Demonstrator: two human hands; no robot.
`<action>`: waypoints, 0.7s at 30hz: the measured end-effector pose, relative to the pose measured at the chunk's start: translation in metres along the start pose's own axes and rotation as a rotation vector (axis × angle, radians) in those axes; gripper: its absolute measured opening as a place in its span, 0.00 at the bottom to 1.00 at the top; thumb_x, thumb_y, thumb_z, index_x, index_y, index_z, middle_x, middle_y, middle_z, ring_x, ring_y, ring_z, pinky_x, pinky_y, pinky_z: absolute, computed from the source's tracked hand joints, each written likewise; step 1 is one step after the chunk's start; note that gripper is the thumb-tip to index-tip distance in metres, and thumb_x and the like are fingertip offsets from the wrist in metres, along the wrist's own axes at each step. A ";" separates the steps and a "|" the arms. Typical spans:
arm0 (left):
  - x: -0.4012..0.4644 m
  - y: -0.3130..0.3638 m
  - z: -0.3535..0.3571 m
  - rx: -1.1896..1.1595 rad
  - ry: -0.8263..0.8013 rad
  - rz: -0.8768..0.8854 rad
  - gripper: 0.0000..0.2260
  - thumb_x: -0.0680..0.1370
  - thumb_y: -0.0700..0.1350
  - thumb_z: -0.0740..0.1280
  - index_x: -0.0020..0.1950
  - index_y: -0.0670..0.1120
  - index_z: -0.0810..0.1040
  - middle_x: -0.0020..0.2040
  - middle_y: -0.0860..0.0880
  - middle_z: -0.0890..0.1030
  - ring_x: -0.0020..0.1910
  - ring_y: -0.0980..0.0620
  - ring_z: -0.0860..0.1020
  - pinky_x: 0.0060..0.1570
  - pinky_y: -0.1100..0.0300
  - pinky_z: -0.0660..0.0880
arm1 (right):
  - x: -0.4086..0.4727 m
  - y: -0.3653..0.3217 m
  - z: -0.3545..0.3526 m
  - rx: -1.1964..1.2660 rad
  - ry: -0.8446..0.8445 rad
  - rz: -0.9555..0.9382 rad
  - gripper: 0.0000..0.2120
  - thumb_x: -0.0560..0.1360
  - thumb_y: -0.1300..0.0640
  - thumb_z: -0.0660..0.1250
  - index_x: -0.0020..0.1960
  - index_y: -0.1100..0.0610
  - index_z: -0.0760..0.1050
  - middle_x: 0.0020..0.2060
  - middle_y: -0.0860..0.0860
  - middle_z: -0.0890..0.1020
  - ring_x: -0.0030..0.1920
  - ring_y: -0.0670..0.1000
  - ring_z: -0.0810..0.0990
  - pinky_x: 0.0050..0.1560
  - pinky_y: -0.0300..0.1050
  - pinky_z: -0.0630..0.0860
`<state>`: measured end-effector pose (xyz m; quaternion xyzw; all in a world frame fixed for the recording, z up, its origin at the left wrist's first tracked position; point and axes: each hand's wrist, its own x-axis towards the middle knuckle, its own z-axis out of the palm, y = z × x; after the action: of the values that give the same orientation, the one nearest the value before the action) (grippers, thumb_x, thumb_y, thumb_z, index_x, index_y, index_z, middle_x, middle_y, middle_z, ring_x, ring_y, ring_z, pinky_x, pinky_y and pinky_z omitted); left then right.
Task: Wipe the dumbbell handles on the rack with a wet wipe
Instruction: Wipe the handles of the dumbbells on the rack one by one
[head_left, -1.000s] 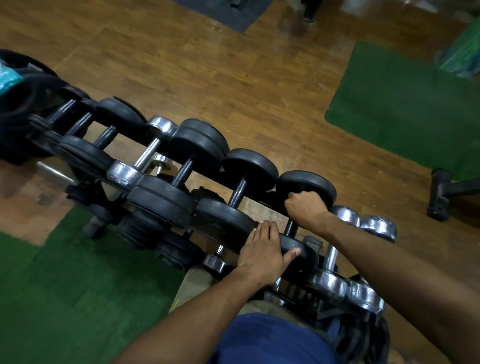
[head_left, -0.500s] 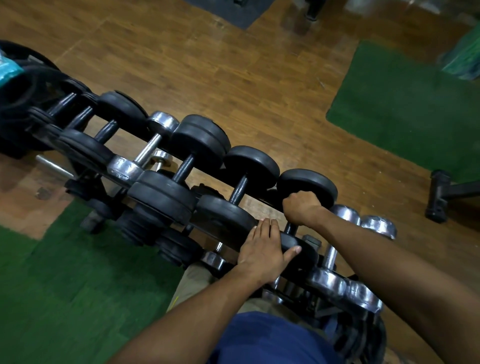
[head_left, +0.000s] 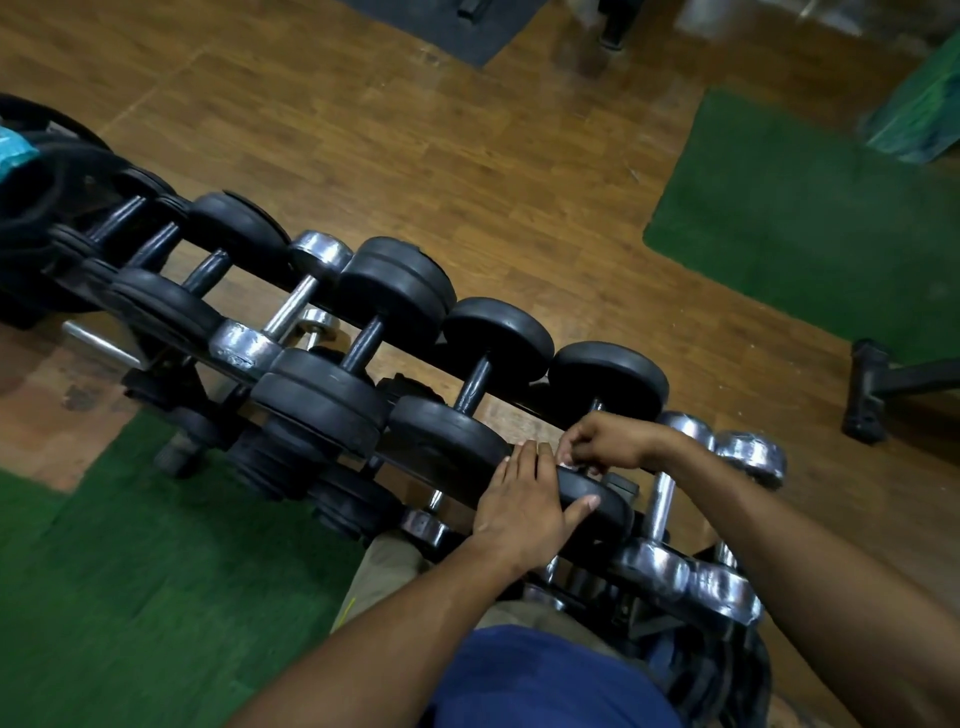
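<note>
Fingers (head_left: 574, 451) of the right hand (head_left: 610, 441) are pinching what looks like a wet wipe (head_left: 567, 461) around the black dumbbell's handle (head_left: 596, 406); left hand (head_left: 524, 501) is pressing flat on its near weight. Next, rubbing along that handle.

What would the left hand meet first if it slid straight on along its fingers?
Probably the right hand, just beyond the left hand fingertips at the black dumbbell handle; depth is unclear.
</note>
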<state>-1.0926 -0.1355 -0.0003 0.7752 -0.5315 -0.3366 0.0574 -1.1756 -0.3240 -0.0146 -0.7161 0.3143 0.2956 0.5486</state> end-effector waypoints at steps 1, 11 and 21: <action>0.000 0.000 0.000 -0.003 0.002 0.000 0.43 0.81 0.71 0.48 0.83 0.41 0.46 0.84 0.42 0.50 0.83 0.46 0.46 0.81 0.50 0.46 | -0.006 0.008 0.001 0.124 0.038 -0.014 0.08 0.80 0.64 0.64 0.47 0.61 0.82 0.35 0.52 0.79 0.32 0.46 0.75 0.36 0.40 0.73; -0.001 -0.001 0.001 0.016 -0.002 0.016 0.43 0.81 0.71 0.47 0.83 0.41 0.45 0.84 0.42 0.50 0.83 0.46 0.47 0.81 0.50 0.46 | -0.023 0.062 0.042 1.340 0.533 0.120 0.15 0.79 0.72 0.56 0.60 0.64 0.77 0.48 0.63 0.83 0.44 0.54 0.85 0.42 0.42 0.84; 0.003 -0.001 0.004 0.048 0.014 0.013 0.43 0.80 0.72 0.47 0.83 0.40 0.48 0.83 0.41 0.54 0.82 0.45 0.50 0.80 0.49 0.49 | -0.009 0.067 0.049 0.768 0.181 0.232 0.17 0.78 0.68 0.58 0.56 0.58 0.84 0.54 0.65 0.84 0.51 0.62 0.82 0.51 0.54 0.78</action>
<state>-1.0930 -0.1361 -0.0050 0.7754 -0.5440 -0.3177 0.0445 -1.2367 -0.2889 -0.0592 -0.4422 0.5277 0.1526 0.7090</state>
